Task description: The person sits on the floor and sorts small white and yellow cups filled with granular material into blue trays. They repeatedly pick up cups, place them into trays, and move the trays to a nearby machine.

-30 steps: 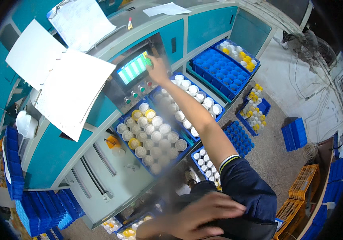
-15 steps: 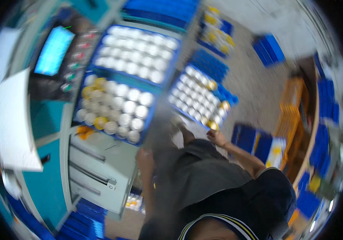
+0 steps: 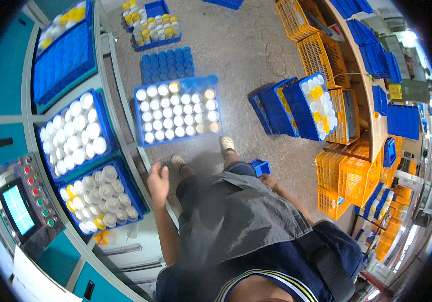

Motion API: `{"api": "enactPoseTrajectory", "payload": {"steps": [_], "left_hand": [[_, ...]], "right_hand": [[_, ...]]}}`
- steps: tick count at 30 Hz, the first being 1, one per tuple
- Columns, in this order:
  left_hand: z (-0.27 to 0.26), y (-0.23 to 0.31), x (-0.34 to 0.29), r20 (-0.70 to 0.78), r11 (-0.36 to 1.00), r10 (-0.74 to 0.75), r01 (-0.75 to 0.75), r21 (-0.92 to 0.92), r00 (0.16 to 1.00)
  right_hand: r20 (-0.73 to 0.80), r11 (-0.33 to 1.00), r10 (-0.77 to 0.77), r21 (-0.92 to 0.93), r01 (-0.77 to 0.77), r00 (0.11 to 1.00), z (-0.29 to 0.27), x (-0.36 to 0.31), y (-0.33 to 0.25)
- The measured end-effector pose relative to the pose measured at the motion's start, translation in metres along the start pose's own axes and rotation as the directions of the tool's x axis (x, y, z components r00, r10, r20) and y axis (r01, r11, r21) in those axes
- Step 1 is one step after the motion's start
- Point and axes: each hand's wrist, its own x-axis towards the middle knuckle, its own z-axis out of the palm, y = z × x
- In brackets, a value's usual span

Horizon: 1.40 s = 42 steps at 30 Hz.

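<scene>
- Pale, speckled concrete floor (image 3: pixel 236 55), spreading under everything.
- Long teal-and-grey metal machine (image 3: pixel 4 95) along the left side, its ledge carrying blue trays.
- Dark grey, creased apron (image 3: pixel 241 216) over the person's lap, with a navy sleeve at each side.
- Orange slatted plastic crates (image 3: pixel 319 55), stacked at the right beside a wooden-topped bench (image 3: pixel 374 121).
- Rectangular blue plastic tray (image 3: pixel 181 139) on the floor in front of the feet, filled with rows of white round cups, a few of them yellowish.
- Two more blue plastic trays on the machine ledge: the farther ledge tray (image 3: pixel 106 123) holds white cups; the nearer ledge tray (image 3: pixel 137 195) holds white cups with a few yellow ones, and lies nearest the left hand.
- Blue trays leaning in a row (image 3: pixel 276 110), tilted, with white and yellow cups in the rightmost.
- Metal control panel (image 3: pixel 42 229) at the lower left, with a lit screen and red and green round buttons.
- Left hand (image 3: pixel 158 181): bare, fingers loosely apart, nothing visible in it, raised beside the machine's edge.
- Right hand (image 3: pixel 272 184): low by the apron's edge, blurred and partly hidden; whether it grips anything cannot be told.
- Small blue plastic box (image 3: pixel 260 167) just beside the right hand; contact is unclear.
- Beige perforated clogs (image 3: pixel 228 144) on the feet.
</scene>
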Motion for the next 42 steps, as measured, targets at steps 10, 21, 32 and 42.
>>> {"api": "enactPoseTrajectory", "payload": {"steps": [10,21,32,42], "left_hand": [[0.178,0.130,0.073,0.183,0.966,-0.019,-0.029,0.256,0.983],[0.238,0.245,0.138,0.147,0.944,-0.008,-0.041,0.328,0.989],[0.321,0.261,0.362,-0.139,0.908,-0.397,0.410,0.083,0.907],[0.211,0.420,0.573,-0.282,0.924,-0.377,0.334,-0.188,0.883]], "right_hand": [[0.031,0.981,-0.194,0.002,0.194,0.981,-0.103,0.093,0.178],[0.044,0.943,0.065,0.323,-0.075,0.997,-0.372,0.267,0.127],[0.195,0.966,-0.250,-0.019,0.259,0.948,-0.605,0.501,-0.217],[0.268,0.900,-0.319,-0.215,0.379,0.909,-0.769,0.610,-0.447]]}}
